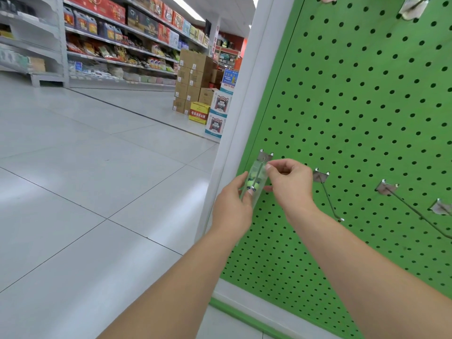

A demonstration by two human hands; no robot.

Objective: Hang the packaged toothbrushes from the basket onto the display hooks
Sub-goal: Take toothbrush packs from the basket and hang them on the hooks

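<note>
We pinch a clear toothbrush pkg point(254, 183) w/ both hands, left hand point(234, 204) low, right hand point(288, 184) at top, on a hook point(260, 167) of the green pegboard point(354, 106); shop aisle w/ grey tile floor point(85, 179) at left.

Legible text is scarce. The yellow carton point(199, 114) on the floor at the aisle end bears a red band with a row of white Chinese characters; the individual characters are too small to read with certainty. The white-and-blue cartons point(218, 113) beside it carry a printed emblem with lettering that cannot be made out. The blue sign point(230, 78) above them shows white print, unreadable. Price strips and labels on the shelf goods point(117, 33) are blurred. Brown cartons point(193, 77) show small stickers, illegible.
</note>
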